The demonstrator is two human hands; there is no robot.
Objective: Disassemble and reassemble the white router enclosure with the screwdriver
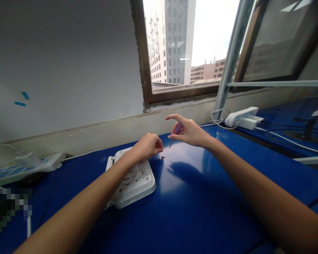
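My right hand [187, 131] grips a small screwdriver [178, 128] with a purple handle, its thin shaft pointing down and left above the table. The index finger of that hand is lifted off the handle. Fingertips pinched together, my left hand [149, 145] hovers beside a few tiny dark screws [163, 157] on the blue tabletop; what it pinches, if anything, is too small to make out. Under my left wrist lies a white router [140, 188] with a perforated casing, partly covered by my forearm.
A white power strip [51, 162] lies at the left by the wall, and another power strip [241, 116] with a plugged-in adapter sits at the back right. Beside it a metal post [229, 63] rises with cable around its foot. A window [185, 46] is behind the blue table [180, 218].
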